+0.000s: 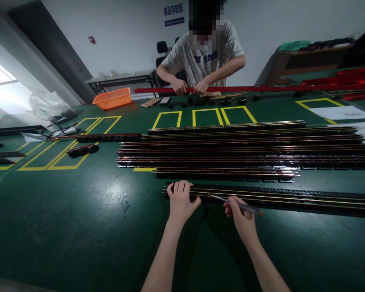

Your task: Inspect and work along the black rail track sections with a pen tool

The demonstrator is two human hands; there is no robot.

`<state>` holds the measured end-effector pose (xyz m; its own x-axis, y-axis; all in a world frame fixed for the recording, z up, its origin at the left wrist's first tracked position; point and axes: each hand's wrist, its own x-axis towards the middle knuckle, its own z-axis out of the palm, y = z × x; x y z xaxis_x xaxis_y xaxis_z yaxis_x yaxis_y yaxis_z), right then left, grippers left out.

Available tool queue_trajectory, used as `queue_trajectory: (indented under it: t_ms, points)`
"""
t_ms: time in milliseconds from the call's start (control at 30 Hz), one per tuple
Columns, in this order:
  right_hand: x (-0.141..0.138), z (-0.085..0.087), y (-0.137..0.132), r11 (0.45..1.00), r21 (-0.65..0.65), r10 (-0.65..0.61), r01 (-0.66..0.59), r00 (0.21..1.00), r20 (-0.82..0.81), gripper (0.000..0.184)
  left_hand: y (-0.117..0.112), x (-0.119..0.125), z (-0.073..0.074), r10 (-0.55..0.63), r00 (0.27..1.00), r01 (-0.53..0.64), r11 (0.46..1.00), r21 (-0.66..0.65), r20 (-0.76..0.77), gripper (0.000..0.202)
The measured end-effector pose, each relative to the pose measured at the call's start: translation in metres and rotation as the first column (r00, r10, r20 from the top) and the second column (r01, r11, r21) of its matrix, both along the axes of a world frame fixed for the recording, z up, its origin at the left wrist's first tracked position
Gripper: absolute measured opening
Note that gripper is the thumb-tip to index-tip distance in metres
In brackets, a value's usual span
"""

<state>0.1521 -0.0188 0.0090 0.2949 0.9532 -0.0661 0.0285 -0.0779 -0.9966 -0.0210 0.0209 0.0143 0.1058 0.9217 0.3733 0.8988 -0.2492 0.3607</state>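
A long black strip with brass rails (292,199) lies across the green table (79,227) just in front of me. My left hand (180,199) rests on its left end, fingers curled over the strip and pressing it down. My right hand (241,217) is closed on a thin screwdriver-like tool (237,205), whose metal tip points left onto the strip's near rails. Behind this strip lies a stack of several similar long rail strips (246,150).
A person in a grey T-shirt (205,56) across the table holds a long red bar (261,88). Yellow taped boxes (205,117) mark the table. An orange basket (112,98) sits far left, small black parts (82,149) nearby, shelves at the right.
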Motion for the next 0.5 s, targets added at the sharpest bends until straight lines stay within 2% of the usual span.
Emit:
queue_trajectory:
  t_ms: [500]
  points:
    - [-0.0032, -0.0002, 0.0019, 0.998, -0.007, -0.058, 0.058, 0.998, -0.026, 0.044, -0.0027, 0.0034, -0.0085, -0.07, 0.997, 0.071, 0.996, 0.055, -0.024, 0.028]
